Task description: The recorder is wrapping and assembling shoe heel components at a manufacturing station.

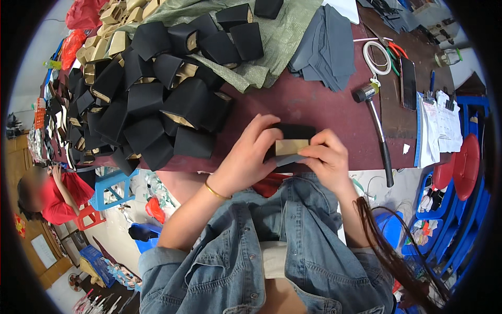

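Observation:
Between my hands is a chunky block (291, 147), shaped like a shoe heel, with a black covering and a bare beige face turned toward me. My left hand (251, 149) grips its left side, with the fingers curled over the far edge. On the right side, my right hand (328, 157) pinches close to the beige face. A small grey fabric piece (288, 160) lies along the block's near edge, under my right fingertips. Part of the block is hidden by my fingers.
Many black-covered blocks (149, 99) are heaped at left, with bare beige blocks (112, 15) behind. Grey fabric pieces (324, 49) lie at the back. At right are a hammer (377, 131), tape roll (376, 56), pliers (397, 49) and phone (408, 83). Another person (63, 196) sits at far left.

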The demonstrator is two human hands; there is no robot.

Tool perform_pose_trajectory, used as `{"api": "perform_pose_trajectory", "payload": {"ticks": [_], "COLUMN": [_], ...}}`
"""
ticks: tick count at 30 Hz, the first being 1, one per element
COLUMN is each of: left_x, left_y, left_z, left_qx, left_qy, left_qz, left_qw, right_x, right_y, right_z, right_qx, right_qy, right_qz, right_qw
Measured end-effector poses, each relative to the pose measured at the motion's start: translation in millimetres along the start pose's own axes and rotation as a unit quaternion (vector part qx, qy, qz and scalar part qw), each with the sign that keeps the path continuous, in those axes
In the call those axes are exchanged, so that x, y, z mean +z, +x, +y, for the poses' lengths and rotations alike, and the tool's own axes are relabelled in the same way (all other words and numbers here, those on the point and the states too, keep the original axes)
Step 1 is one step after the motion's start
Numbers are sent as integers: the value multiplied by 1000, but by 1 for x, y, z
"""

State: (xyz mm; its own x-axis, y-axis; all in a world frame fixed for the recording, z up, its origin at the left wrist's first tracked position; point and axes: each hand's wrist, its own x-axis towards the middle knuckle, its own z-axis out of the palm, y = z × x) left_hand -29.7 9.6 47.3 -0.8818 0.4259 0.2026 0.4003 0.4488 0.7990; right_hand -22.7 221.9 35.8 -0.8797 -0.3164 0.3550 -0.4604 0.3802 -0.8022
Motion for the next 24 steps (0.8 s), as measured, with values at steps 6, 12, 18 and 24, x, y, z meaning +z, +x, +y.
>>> {"api": "perform_pose_trajectory", "payload": {"ticks": [6,12,18,24], "left_x": [-2,5,10,20], "left_y": [-6,-10,-9,-10], "left_z": [2,4,5,2], "left_qx": [24,-39,-42,-44], "left_qy": [-5,-59,-42,-33], "left_qz": [17,48,70,117], "left_qw": [1000,996,996,992], "right_x": [23,25,36,40], "right_y": [-8,-10,-9,2], "right_z": [3,-1,-10,-20], "right_qx": [259,238,223,214], "right_qy": [253,201,141,94], "right_qz": [59,35,93,118], "right_qw": [930,950,960,965]}}
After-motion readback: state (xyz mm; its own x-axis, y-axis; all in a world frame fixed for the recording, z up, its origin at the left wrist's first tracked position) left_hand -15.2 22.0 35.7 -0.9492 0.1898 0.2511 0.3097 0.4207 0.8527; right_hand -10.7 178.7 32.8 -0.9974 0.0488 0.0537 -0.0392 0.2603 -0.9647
